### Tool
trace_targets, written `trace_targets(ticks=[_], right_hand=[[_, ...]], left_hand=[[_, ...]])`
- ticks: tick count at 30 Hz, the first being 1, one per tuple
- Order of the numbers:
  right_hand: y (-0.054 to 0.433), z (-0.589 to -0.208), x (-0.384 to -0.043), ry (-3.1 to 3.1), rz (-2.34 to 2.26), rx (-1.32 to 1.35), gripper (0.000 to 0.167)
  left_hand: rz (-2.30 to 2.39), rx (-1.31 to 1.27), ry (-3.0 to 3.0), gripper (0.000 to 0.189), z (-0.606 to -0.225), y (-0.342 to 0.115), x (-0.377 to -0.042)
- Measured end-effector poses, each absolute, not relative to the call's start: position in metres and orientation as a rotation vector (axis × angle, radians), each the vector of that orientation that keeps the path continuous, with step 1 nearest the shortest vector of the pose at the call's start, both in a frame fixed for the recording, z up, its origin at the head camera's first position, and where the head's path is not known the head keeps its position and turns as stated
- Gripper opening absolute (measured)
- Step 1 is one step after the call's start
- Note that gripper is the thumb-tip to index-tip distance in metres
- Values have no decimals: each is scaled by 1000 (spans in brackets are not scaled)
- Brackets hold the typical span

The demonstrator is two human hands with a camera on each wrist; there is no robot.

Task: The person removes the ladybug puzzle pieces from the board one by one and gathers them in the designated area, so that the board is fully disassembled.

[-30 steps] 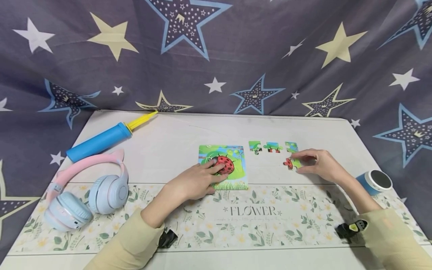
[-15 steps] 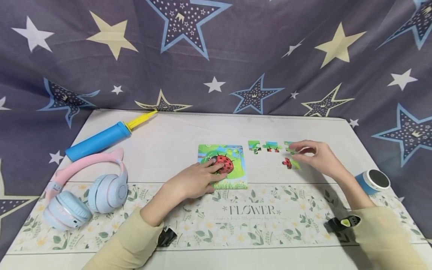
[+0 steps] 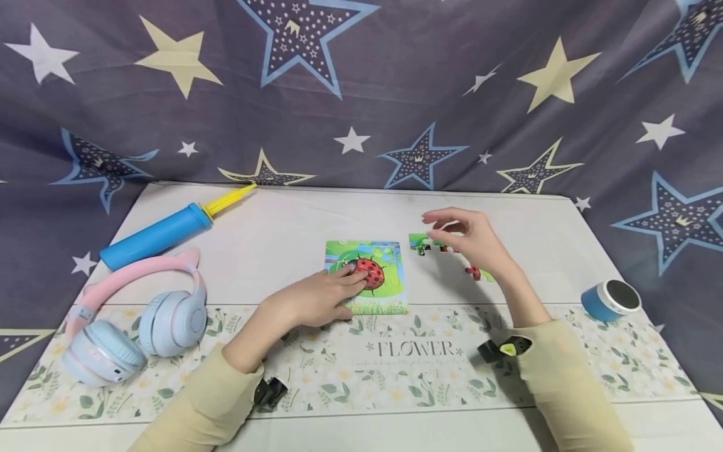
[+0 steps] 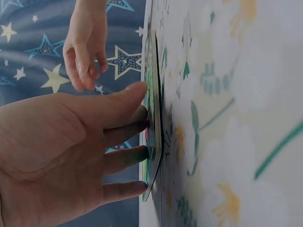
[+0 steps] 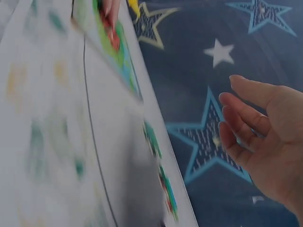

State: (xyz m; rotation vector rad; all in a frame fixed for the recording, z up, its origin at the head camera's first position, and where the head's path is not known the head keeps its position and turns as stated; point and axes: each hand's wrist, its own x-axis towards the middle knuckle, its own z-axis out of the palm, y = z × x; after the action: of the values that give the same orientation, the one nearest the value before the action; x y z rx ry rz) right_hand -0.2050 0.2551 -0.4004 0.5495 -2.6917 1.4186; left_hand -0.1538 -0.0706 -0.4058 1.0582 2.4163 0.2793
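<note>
The left hand [image 3: 310,301] is extending forward from a pale sleeve [image 3: 211,398], palm down, its fingers straight and spread, the tips pressing on the ladybird board [image 3: 390,289], which is lying flat beneath them. To its right, the right hand [image 3: 469,235] is hovering above the table [image 3: 316,220], wrist bending leftward, fingers loosely curving and thumb standing apart from them. Below this hand a row of puzzle pieces [image 3: 418,240] is lying partly hidden from the head view by the hand itself; a red-and-green piece [image 3: 473,272] is lying nearer the person. Well right of the right hand, a blue cylinder [image 3: 599,304] is sitting. Well left of the left hand, headphones [image 3: 169,323] are lying, with a blue-and-yellow pump [image 3: 158,236] resting beyond them. Behind both hands, a star-patterned curtain [image 3: 395,94] is hanging.
</note>
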Motion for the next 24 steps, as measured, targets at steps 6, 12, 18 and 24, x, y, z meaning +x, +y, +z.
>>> trace_targets(ticks=[6, 12, 18, 24], right_hand=[[221, -405, -208, -2710, 1479, 640, 32], [197, -416, -207, -2799, 1501, 735, 40], [174, -426, -202, -2910, 1438, 830, 56], [156, -431, -195, -3057, 1228, 871, 67]], left_hand=[[334, 988, 2378, 67, -406, -74, -157], [322, 951, 2386, 67, -403, -75, -157], [305, 925, 2365, 59, -391, -78, -151], [258, 926, 2343, 54, -385, -80, -148]])
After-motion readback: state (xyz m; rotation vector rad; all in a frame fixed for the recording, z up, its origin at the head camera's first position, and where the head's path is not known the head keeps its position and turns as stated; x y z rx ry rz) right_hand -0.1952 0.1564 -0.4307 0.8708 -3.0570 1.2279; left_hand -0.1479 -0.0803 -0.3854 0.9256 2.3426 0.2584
